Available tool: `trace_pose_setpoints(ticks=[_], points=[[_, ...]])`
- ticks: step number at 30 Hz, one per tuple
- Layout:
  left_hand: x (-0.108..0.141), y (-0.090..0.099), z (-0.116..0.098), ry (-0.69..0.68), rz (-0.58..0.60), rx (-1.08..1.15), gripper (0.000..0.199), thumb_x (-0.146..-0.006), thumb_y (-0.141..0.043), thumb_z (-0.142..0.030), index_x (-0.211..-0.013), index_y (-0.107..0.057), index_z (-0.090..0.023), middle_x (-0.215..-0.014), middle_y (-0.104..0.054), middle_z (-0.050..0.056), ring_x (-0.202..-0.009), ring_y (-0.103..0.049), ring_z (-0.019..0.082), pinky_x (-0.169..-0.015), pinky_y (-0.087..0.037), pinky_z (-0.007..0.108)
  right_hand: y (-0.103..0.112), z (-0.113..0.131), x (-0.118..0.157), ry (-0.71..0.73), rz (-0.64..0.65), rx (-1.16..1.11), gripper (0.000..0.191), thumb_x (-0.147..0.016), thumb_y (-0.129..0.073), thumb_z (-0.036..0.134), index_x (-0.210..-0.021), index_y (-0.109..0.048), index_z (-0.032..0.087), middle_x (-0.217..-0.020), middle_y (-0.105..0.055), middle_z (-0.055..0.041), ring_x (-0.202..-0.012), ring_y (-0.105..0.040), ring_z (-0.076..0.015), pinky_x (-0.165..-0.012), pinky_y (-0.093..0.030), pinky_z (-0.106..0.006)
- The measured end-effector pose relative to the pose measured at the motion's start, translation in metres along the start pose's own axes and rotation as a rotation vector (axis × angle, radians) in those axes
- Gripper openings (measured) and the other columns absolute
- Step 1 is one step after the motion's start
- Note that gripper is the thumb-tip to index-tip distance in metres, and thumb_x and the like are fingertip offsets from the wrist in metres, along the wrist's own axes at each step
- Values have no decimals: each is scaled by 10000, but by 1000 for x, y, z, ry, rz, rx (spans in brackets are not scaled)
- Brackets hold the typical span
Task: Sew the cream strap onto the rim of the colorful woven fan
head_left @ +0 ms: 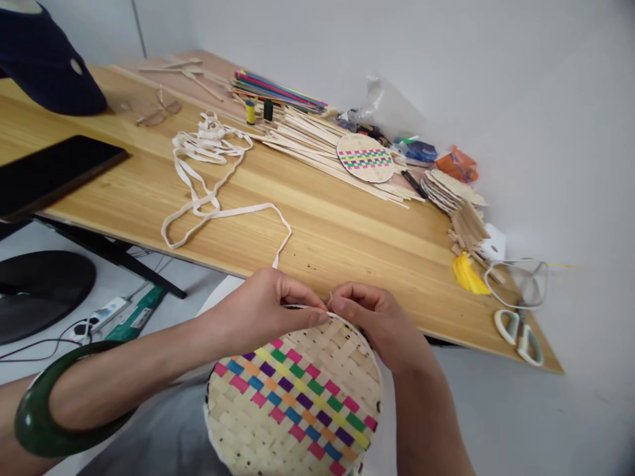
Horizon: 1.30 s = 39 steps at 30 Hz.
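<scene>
A round woven disc [297,396] in pale strips, with a band of pink, green, purple, yellow, orange and blue checks, rests tilted at my lap. White cloth tape edges its rim. My left hand [278,304] pinches the disc's top rim, thumb on the front face. Close beside it, my right hand [370,314] is closed with fingertips pressed together at the same rim. A tiny thin tip shows between the two hands; what it is I cannot make out. From behind my left hand, loose white tape [258,208] runs up onto the table.
On the wooden table [357,244] lie pale strips [302,142], a smaller woven disc [364,158], thread spools [250,112], a tablet [59,173] and glasses [159,114]. Scissors [518,337], a yellow tassel [469,273] and a white cord [516,304] sit at the right end.
</scene>
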<state>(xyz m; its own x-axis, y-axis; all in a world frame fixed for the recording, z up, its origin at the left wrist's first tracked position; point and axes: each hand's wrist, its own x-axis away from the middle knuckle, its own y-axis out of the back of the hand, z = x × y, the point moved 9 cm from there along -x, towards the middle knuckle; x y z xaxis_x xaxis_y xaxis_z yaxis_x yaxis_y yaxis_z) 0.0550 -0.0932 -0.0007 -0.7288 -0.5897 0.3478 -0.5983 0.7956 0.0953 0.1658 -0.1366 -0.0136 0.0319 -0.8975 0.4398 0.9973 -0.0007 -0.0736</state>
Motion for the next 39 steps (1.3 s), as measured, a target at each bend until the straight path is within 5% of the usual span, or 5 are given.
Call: trace_pose_setpoints(ticks=[10,14,17,25,39], points=[[1,-1,5,18,27,4,270,-767,-672,-422,-817,-767,-175,-759,-725,9,-669,-597,153,-574,-417,213,20,-6,-9,223,-254,-396,231,-716,-752,360,-717,-608,180,-787,-611,21,-539,-456,-60,-451,-351,-173],[1,1,9,38,16,57,248,-750,-690,-417,-812,-768,-190,-757,-727,-4,-660,-604,146,-582,-423,209,17,-17,-5,174,-260,-457,276,-747,-714,429,-757,-557,203,-559,-495,62,-436,-342,-68,-391,-260,-180],[2,3,11,42,9,115,210,-752,-693,-383,-787,-768,-190,-739,-727,-9,-651,-604,136,-576,-426,198,15,-24,4,157,-274,-399,285,-761,-707,443,-778,-559,199,-488,-391,86,-423,-284,-65,-401,-237,-185],[0,0,19,54,19,167,188,-735,-709,-356,-769,-770,-181,-715,-733,-5,-631,-610,129,-566,-434,189,16,-57,18,125,-327,-214,255,-707,-755,428,-725,-657,193,-611,-587,23,-541,-465,-103,-488,-349,-206],[-8,0,21,101,15,207,143,-706,-728,-330,-733,-758,-192,-667,-713,-19,-585,-594,112,-541,-439,184,14,-28,10,359,-244,-57,155,-664,-789,267,-818,-772,265,-829,-746,-17,-752,-660,-185,-697,-513,-284]])
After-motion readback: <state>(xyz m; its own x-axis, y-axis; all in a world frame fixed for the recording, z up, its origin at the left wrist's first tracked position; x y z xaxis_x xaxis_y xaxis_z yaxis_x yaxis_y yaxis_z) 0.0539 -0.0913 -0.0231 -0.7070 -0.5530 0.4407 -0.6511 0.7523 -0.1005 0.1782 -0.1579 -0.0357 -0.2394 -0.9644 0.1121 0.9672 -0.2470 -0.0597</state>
